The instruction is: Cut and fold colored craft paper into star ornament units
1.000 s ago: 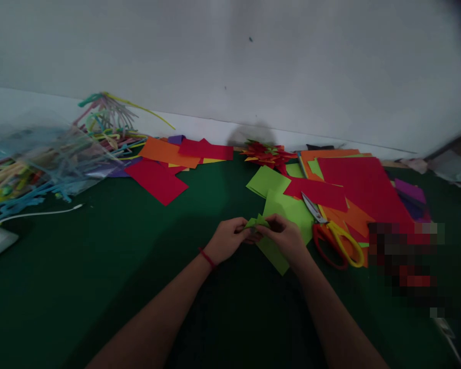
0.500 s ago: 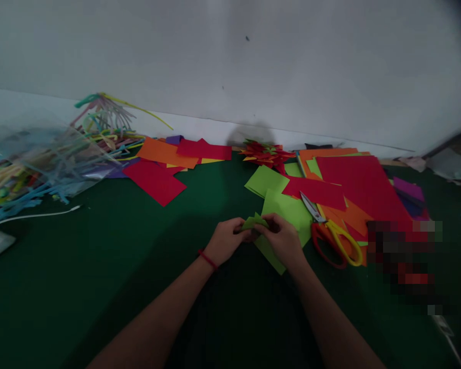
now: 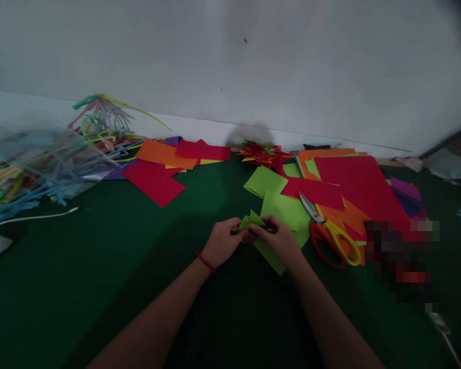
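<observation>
Both hands are on one green fold [image 3: 252, 219], left of the scissors [image 3: 310, 208]. Left hand [image 3: 223, 242] pinches its left side, thumb and fingertips; right hand [image 3: 282, 240] pinches the right. Points stick up between; can't tell how many layers.

To do this well, I'd hold the layers square with the left, press the crease with the right thumb from the middle out, and keep both pinches light, since thin paper should dent easily. I'd match the edges before pressing hard, and keep the fingers off the points.

Counts: hands 2, green fold 1, scissors 1, wristband [image 3: 205, 261] 1, on the left wrist. Spiky cluster [image 3: 267, 154] 1, behind and left of the scissors. Plastic bag [image 3: 54, 154] 1, far left of the scissors, with stems [image 3: 111, 120] too tangled to count. Green sheets [image 3: 282, 205] just left of the scissors, at least 3; red sheets [image 3: 364, 184] either side, at least 4. Overlaps hide the rest. Bench [image 3: 100, 287] 1.
</observation>
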Demonstrator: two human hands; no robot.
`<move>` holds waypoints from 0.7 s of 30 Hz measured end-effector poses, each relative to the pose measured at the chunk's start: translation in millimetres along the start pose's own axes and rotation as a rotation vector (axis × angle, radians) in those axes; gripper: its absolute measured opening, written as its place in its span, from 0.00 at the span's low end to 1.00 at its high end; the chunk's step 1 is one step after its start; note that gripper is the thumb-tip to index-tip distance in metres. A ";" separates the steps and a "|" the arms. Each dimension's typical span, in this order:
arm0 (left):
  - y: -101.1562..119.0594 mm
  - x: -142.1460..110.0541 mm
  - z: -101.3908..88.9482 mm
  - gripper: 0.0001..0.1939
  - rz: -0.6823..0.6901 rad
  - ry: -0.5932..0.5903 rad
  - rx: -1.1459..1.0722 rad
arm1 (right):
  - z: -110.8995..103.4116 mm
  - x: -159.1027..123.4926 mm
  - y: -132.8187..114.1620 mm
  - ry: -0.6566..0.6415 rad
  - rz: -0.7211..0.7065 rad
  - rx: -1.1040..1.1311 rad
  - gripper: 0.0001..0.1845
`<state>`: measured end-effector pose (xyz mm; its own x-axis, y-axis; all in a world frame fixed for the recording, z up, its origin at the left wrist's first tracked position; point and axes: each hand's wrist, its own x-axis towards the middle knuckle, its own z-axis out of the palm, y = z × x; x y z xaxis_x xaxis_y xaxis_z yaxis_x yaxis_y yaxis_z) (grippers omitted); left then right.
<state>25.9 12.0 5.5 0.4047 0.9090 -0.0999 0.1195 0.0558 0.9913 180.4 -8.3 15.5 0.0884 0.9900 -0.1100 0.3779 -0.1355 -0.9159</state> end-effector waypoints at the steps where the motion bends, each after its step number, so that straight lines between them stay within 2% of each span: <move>1: -0.7 0.1 0.1 0.03 0.005 0.000 0.003 | -0.6 -0.3 -0.1 0.001 -0.003 -0.023 0.14; 6: -3.5 0.0 0.7 0.03 0.009 -0.034 0.001 | -0.5 -0.5 0.0 -0.009 -0.011 -0.028 0.14; 13: -1.6 -0.5 -0.1 0.04 0.036 -0.004 0.088 | -1.0 -0.2 2.0 -0.008 -0.015 -0.088 0.16; 21: -2.5 0.0 0.5 0.04 0.013 -0.030 -0.017 | 0.6 -0.6 4.1 -0.040 -0.073 -0.058 0.14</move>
<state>26.1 11.6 3.0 0.4332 0.8969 -0.0895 0.0986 0.0515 0.9938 181.4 -9.5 11.6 0.0225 0.9979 -0.0603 0.4352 -0.0640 -0.8980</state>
